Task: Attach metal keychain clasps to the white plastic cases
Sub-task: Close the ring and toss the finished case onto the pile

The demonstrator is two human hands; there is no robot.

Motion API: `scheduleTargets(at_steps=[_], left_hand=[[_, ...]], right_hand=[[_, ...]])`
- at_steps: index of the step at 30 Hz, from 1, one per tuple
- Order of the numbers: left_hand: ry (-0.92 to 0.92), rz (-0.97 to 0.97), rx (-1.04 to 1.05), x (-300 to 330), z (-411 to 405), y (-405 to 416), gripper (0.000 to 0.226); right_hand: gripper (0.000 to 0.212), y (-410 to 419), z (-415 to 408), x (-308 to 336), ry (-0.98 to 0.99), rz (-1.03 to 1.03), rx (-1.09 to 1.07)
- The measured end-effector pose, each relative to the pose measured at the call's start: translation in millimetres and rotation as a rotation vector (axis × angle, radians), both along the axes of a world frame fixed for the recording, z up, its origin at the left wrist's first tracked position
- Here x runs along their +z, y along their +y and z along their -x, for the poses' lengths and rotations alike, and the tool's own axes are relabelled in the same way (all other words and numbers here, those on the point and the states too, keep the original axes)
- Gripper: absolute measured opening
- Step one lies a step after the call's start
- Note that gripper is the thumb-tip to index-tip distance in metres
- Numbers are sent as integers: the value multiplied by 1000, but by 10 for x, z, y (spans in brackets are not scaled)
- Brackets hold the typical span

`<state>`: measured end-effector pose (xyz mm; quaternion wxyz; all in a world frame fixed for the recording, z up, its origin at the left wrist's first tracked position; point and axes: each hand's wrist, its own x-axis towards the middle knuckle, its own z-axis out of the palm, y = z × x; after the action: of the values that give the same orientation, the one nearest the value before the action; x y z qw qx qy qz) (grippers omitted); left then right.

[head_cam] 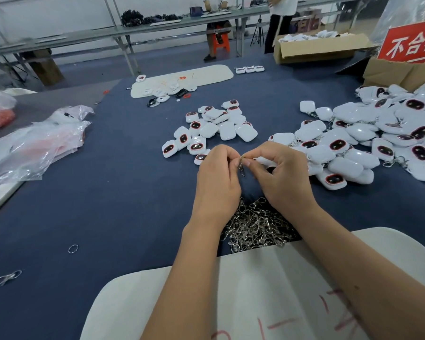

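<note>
The left hand (217, 176) and right hand (281, 177) meet above the dark blue cloth table (113, 192), fingers of both curled; between their fingertips they pinch a small silver metal keychain clasp (241, 166), which hangs down in the gap between the hands; the right hand also holds a white plastic case (264, 160), mostly hidden behind its fingers. Just below the wrists lies a heap of loose silver metal clasps (254, 225), partly on the blue cloth, beside the edge of a white board with red markings (268, 295). Beyond the hands sits a small pile of white rounded cases with dark oval windows (211, 130); to the right spreads a larger pile of the same cases with chains showing among them (378, 138). Crumpled clear plastic bags (47, 141) lie at the left; a loose metal ring (73, 248) rests on the cloth nearby.
</note>
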<state>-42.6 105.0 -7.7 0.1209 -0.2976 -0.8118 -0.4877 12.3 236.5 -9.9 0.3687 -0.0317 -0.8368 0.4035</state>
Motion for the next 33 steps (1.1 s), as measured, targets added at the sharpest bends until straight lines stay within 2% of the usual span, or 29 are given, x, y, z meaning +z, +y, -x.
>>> scheduleTargets(at_steps=[9, 21, 28, 33], left_hand=[[-33, 39, 18, -17, 12, 5, 19], [-60, 155, 45, -81, 51, -3, 20], [-80, 48, -22, -12, 43, 17, 23], [-112, -39, -65, 28, 35, 16, 19]], right_hand=[[8, -4, 12, -22, 5, -100, -41], [11, -5, 10, -22, -128, -310, -93], [9, 21, 10, -14, -58, -190, -102], [9, 69, 5, -6, -55, 45, 3]])
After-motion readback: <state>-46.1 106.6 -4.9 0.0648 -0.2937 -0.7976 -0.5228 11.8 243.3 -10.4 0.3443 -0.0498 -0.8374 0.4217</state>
